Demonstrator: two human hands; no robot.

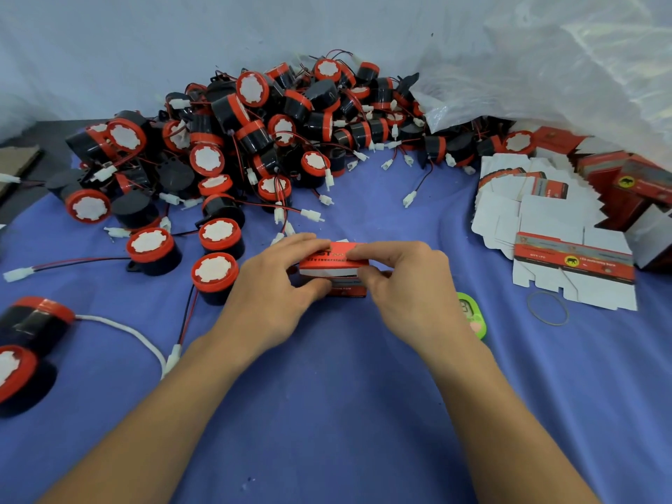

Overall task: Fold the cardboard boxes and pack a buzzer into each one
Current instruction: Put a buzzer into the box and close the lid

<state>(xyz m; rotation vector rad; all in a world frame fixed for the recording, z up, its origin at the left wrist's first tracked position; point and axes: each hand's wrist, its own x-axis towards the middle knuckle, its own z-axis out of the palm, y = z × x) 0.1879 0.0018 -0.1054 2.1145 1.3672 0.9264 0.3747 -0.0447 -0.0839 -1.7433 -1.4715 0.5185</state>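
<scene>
Blue cloth covers the work surface, and two bare forearms reach out over it. Both hands meet at a small red cardboard box that sits on the cloth at the centre. The left hand grips its left end, fingers curled over the top and thumb on the front. The right hand pinches its right end the same way. The box's top flap stands slightly raised, showing white card under it. Black letters "ST" can be read on the red top; the line beneath is too blurred to read. A green plastic gadget lies just beside the right wrist, and a rubber band lies further right. Loose buzzers, black with red caps and white centres, stand left of the hands. Right of them, flat box blanks lie spread, one showing a yellow elephant emblem and unreadable print. Beyond, a pile of buzzers with red-and-black wires and white plugs spills from a clear plastic bag.
</scene>
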